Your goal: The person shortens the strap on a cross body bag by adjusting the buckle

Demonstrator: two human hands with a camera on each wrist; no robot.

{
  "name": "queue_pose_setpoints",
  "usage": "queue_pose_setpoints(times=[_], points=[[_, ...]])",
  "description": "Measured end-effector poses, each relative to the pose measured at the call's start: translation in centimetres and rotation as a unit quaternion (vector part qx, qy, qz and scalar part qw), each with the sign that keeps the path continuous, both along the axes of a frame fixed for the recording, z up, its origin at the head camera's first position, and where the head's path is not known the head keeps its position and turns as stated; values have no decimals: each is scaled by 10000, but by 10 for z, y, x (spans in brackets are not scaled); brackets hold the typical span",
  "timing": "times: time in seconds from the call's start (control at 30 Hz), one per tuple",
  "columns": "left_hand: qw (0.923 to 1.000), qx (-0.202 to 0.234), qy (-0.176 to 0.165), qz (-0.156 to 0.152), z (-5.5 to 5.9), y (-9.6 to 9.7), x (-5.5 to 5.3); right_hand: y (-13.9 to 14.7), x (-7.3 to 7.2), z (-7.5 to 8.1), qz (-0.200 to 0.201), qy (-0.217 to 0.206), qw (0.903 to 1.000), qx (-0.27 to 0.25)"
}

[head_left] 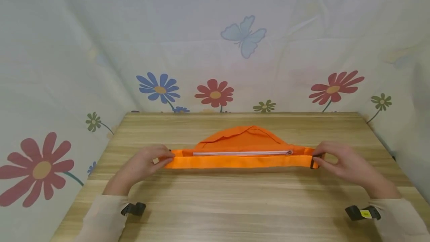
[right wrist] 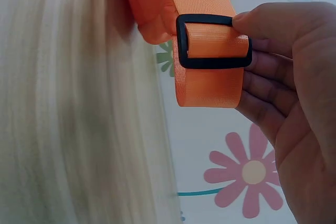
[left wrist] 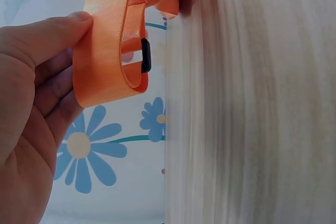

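An orange waist bag (head_left: 240, 139) with a white zipper (head_left: 242, 153) lies on the wood-grain table. Its orange strap (head_left: 235, 162) runs straight along the near side, held between both hands. My left hand (head_left: 144, 163) pinches the strap's left fold; in the left wrist view the strap (left wrist: 102, 51) loops back, and a small black buckle (left wrist: 146, 55) shows on its inner layer. At the other end my right hand (head_left: 346, 163) pinches the strap by a black slide buckle (right wrist: 215, 62), with thumb on the frame's edge and fingers behind.
The wooden table (head_left: 235, 204) reaches to a pale cloth backdrop (head_left: 188, 21) printed with flowers and a butterfly. Cloth also hangs along the left and right sides. A black band (head_left: 133, 209) is at the left cuff, another black band (head_left: 362, 213) at the right.
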State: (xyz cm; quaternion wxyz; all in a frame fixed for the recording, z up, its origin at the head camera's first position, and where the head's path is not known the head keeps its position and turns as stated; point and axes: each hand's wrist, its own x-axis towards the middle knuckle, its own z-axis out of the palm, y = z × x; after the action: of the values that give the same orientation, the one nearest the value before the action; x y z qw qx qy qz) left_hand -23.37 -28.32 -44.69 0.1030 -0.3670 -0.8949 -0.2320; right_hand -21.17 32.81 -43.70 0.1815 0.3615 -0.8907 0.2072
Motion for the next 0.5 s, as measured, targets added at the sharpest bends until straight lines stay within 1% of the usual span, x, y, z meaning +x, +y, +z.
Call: queue_pose_setpoints(times=[0.07, 0.2, 0.4, 0.5], points=[[10000, -62, -42, 56, -3, 1, 0, 0, 0, -2, -44, -109, 9999, -5], [9996, -141, -237, 96, -5, 3, 1, 0, 1, -7, -124, -349, 9993, 42], [9984, -239, -514, -27, -8, 5, 0, 1, 2, -14, -212, -707, 9972, 83], [9980, -307, -552, -74, -11, 5, 0, 2, 1, -17, -239, -792, 9965, 151]])
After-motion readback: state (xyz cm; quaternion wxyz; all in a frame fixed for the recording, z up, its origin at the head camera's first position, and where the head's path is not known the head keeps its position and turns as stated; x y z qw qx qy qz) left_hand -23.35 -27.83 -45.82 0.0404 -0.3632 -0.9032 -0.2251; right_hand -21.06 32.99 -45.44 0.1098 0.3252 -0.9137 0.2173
